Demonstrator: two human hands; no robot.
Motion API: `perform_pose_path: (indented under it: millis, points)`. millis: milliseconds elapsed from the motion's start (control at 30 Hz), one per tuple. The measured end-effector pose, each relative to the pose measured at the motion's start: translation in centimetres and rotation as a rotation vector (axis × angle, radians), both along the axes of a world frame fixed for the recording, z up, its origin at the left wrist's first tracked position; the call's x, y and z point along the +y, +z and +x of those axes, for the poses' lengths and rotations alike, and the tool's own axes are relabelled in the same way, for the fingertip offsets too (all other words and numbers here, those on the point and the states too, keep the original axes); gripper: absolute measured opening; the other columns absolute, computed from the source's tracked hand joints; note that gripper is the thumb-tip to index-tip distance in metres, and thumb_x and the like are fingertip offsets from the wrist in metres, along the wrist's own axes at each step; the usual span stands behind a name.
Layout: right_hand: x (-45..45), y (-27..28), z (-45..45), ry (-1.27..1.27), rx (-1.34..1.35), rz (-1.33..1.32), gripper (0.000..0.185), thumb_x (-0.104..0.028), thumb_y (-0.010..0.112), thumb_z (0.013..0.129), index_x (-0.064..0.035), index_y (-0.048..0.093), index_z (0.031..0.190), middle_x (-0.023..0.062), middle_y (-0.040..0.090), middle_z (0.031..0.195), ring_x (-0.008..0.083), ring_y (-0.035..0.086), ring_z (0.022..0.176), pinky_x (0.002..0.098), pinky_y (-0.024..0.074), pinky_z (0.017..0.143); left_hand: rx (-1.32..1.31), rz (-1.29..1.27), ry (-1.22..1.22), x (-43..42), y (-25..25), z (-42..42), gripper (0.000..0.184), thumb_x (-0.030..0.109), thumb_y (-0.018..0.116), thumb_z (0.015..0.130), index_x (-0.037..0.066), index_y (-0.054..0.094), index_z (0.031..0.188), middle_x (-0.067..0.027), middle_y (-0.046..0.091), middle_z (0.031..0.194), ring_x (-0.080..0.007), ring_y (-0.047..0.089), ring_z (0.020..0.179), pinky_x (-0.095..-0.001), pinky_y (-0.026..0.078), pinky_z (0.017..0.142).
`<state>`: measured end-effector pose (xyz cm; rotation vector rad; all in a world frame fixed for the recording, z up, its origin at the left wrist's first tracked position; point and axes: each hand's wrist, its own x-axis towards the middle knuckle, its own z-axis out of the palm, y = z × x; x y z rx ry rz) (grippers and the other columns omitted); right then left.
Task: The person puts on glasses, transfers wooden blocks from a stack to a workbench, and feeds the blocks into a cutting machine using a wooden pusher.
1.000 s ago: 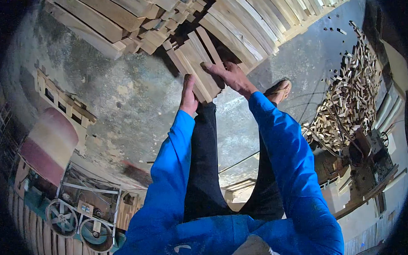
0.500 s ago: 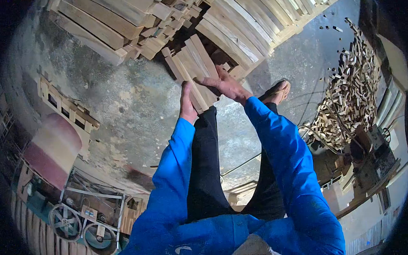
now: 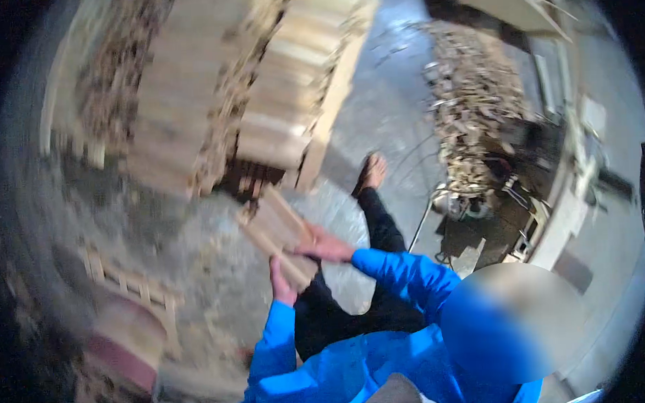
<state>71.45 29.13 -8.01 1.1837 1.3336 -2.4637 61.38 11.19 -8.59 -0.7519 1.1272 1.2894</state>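
L hand (image 3: 283,282) & R hand (image 3: 327,245) clamped on opp. sides of wood pcs (image 3: 272,230); rec. even pressure, edges flush.

One head-worn cam w/ a v. wide, fisheye-type lens is looking fwd & steeply down from above the blue jacket (image 3: 342,364), which is filling the btm at closest range. It's facing the L hand (image 3: 281,282), R hand (image 3: 325,245) & wooden boards (image 3: 274,229) at mid range. Plank stacks (image 3: 180,96) are showing farther off, upper L; an offcut pile (image 3: 475,104), upper R. Dark edges are rounding off the view.
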Motion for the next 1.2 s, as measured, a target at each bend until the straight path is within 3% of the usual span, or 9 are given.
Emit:
perform_pose_path:
  millis: [233, 267, 533, 667, 767, 867, 933, 1000, 1200]
  points:
    - [5.4, 19.6, 9.1, -0.334, 0.071, 0.009, 0.088, -0.041, 0.08, 0.091, -0.0006, 0.036, 0.156, 0.0134, 0.056, 0.145, 0.0216, 0.052, 0.134, 0.0378, 0.0411, 0.115, 0.157, 0.277, -0.425, 8.5, 14.0, 3.2, 0.089, 0.057, 0.065, 0.091, 0.011, 0.03, 0.158, -0.0154, 0.051, 0.141, -0.0308, 0.058, 0.126, -0.0455, 0.053, 0.102]
    - [7.2, 24.1, 10.6, -0.376, 0.062, -0.039, 0.086, -0.038, 0.08, 0.092, -0.0008, 0.034, 0.155, 0.0127, 0.056, 0.144, 0.0202, 0.05, 0.135, 0.037, 0.0398, 0.116, 0.223, 0.337, -0.459, 11.1, 16.9, 4.5, 0.082, 0.064, 0.062, 0.093, 0.005, 0.045, 0.148, -0.014, 0.062, 0.131, -0.0297, 0.066, 0.116, -0.0433, 0.056, 0.099]
    - [14.5, 32.8, 24.3, -0.697, 0.152, 0.267, 0.087, -0.042, 0.08, 0.091, 0.0015, 0.037, 0.152, 0.0189, 0.054, 0.143, 0.0259, 0.052, 0.134, 0.0407, 0.0423, 0.114, 0.334, 0.504, -0.794, 27.3, 33.0, 14.9, 0.078, 0.06, 0.066, 0.093, 0.005, 0.053, 0.146, -0.0106, 0.061, 0.139, -0.0238, 0.063, 0.121, -0.0394, 0.051, 0.105]
    - [17.9, 38.0, 31.6, -0.853, 0.185, 0.316, 0.077, -0.033, 0.078, 0.094, 0.0006, 0.038, 0.151, 0.0159, 0.058, 0.137, 0.0223, 0.058, 0.124, 0.0374, 0.0499, 0.103, 0.136, 0.607, -0.923, 33.3, 30.5, 20.5, 0.061, 0.042, 0.058, 0.105, -0.001, 0.052, 0.148, -0.0096, 0.055, 0.149, -0.0208, 0.052, 0.136, -0.0379, 0.035, 0.121]
    - [19.1, 40.9, 35.6, -0.983, 0.166, 0.296, 0.074, -0.03, 0.077, 0.096, 0.0, 0.038, 0.151, 0.0149, 0.06, 0.135, 0.0204, 0.06, 0.12, 0.0355, 0.0524, 0.098, 0.113, 0.71, -1.037, 37.9, 32.3, 24.2, 0.07, 0.045, 0.06, 0.104, -0.001, 0.045, 0.154, -0.0119, 0.052, 0.153, -0.0219, 0.05, 0.139, -0.0376, 0.035, 0.121]
    - [19.3, 40.8, 38.3, -1.121, 0.194, 0.27, 0.063, -0.026, 0.072, 0.098, -0.003, 0.044, 0.15, 0.0087, 0.063, 0.133, 0.0191, 0.061, 0.12, 0.0338, 0.0497, 0.102, 0.1, 0.955, -1.24, 42.9, 36.4, 28.2, 0.091, 0.049, 0.062, 0.102, -0.003, 0.02, 0.164, -0.0174, 0.048, 0.156, -0.0251, 0.048, 0.142, -0.0385, 0.034, 0.122]
    - [19.2, 40.2, 39.5, -1.285, 0.217, 0.352, 0.073, -0.03, 0.074, 0.097, 0.0011, 0.038, 0.152, 0.0148, 0.059, 0.141, 0.0224, 0.059, 0.126, 0.0361, 0.0482, 0.106, 0.594, 1.053, -1.384, 45.0, 37.8, 30.6, 0.106, 0.05, 0.062, 0.101, 0.0, -0.005, 0.165, -0.0229, 0.042, 0.159, -0.0293, 0.045, 0.145, -0.0399, 0.035, 0.122]
    - [19.4, 43.8, 40.7, -1.358, 0.259, 0.329, 0.068, -0.029, 0.072, 0.098, 0.0027, 0.043, 0.15, 0.0145, 0.06, 0.142, 0.0248, 0.06, 0.127, 0.0376, 0.0469, 0.109, 0.463, 1.034, -1.565, 47.0, 41.1, 32.5, 0.11, 0.051, 0.061, 0.101, 0.005, -0.016, 0.164, -0.0246, 0.034, 0.163, -0.0305, 0.039, 0.149, -0.0396, 0.033, 0.122]
    - [18.6, 43.7, 42.6, -1.76, 0.138, 0.308, 0.063, -0.031, 0.07, 0.1, -0.0009, 0.047, 0.15, 0.0102, 0.064, 0.137, 0.0203, 0.063, 0.122, 0.0358, 0.0503, 0.103, 0.044, 1.133, -1.7, 51.5, 43.8, 40.2, 0.103, 0.046, 0.063, 0.101, 0.009, -0.008, 0.167, -0.0198, 0.033, 0.163, -0.0273, 0.038, 0.147, -0.0382, 0.032, 0.122]
